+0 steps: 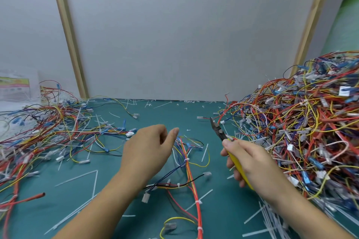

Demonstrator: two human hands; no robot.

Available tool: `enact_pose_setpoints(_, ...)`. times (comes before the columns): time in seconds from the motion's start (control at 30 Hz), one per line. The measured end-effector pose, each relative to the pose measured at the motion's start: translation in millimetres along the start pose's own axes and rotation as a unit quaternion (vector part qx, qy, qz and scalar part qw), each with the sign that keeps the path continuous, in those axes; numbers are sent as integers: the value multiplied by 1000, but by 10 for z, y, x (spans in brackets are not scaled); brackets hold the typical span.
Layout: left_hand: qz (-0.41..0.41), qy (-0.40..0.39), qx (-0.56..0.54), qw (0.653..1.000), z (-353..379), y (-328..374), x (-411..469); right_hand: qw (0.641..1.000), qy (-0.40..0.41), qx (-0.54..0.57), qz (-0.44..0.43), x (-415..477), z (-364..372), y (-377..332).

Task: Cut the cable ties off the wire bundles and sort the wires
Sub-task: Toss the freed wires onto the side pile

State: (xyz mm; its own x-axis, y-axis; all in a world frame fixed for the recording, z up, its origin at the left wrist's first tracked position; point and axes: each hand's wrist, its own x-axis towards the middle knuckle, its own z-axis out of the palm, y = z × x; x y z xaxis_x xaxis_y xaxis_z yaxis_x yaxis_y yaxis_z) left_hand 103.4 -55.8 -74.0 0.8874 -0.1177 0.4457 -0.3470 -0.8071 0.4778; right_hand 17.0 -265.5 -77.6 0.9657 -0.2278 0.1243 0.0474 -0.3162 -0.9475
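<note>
Now, bundle axis: I see the thin multicoloured wire bundle (192,184) running lengthwise from the near edge of my view up and away toward the middle of the mat, leaning slightly left at its far end.
Bundle place: flat on the dark teal work mat (116,196), between the two hands and mostly nearer to me than they are.
Bundle look: red and orange leads form the spine, while yellow, blue, black and white ones branch off to both sides. Small white cable ties (198,202) cinch it at several spots, and a left branch ends in a white plastic connector (145,198).
Left hand (147,151): hovering over the bundle's far end, fingers loosely curled, thumb out, holding nothing that I can see.
Right hand (246,163): wrapped around the handles of the yellow-handled side cutters (219,132).
Cutters heading: the dark nose points up and away, angled left. I cannot tell whether the blades are parted.
Right heap: a tall tangled mound of red, yellow and blue wires (310,132), just beside the right hand.
Left heap: a lower spread of loose coloured wires (48,132).
Litter: cut white tie strips (85,178) scattered across the mat.
Backdrop: a pale grey panel (174,35) in a wooden frame.
</note>
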Motion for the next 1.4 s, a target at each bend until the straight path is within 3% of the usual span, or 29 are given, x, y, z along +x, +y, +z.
enact_pose_setpoints(0.2,54,-177,198,963,106,69,-165,996,7,-86,-16,42,41,138)
enact_pose_setpoints(0.27,45,-233,202,950,159,60,-185,993,11,-112,-33,46,42,191)
enact_pose_setpoints(0.33,31,-239,165,956,181,71,-150,988,17,-143,-47,49,56,214)
enact_pose_setpoints(0.53,22,-142,-112,983,-88,263,-7,979,30,-196,-44,28,112,169)
enact_pose_setpoints(0.77,96,50,-209,972,-643,707,179,911,-5,-412,-2,59,186,27)
enact_pose_setpoints(0.93,128,151,-231,953,-1146,1020,281,874,-68,-481,13,11,258,-7)
enact_pose_setpoints(1.0,143,179,-203,952,-1355,1135,310,919,-75,-386,2,-9,233,-139)
enact_pose_setpoints(1.07,163,208,-167,950,-1578,1224,332,982,-63,-177,-11,-88,191,-384)
enact_pose_setpoints(1.1,170,225,-155,947,-1694,1263,352,995,-82,-51,-2,-150,169,-525)
enact_pose_setpoints(1.17,179,261,-145,938,-1937,1345,417,970,-186,157,12,-306,112,-756)
enact_pose_setpoints(1.2,178,278,-142,933,-2060,1384,460,946,-251,206,7,-407,91,-848)
enact_pose_setpoints(1.3,183,327,-100,922,-2397,1465,575,911,-361,194,-39,-690,67,-1050)
enact_pose_setpoints(1.4,225,362,-22,904,-2583,1477,607,922,-349,144,-83,-849,14,-1238)
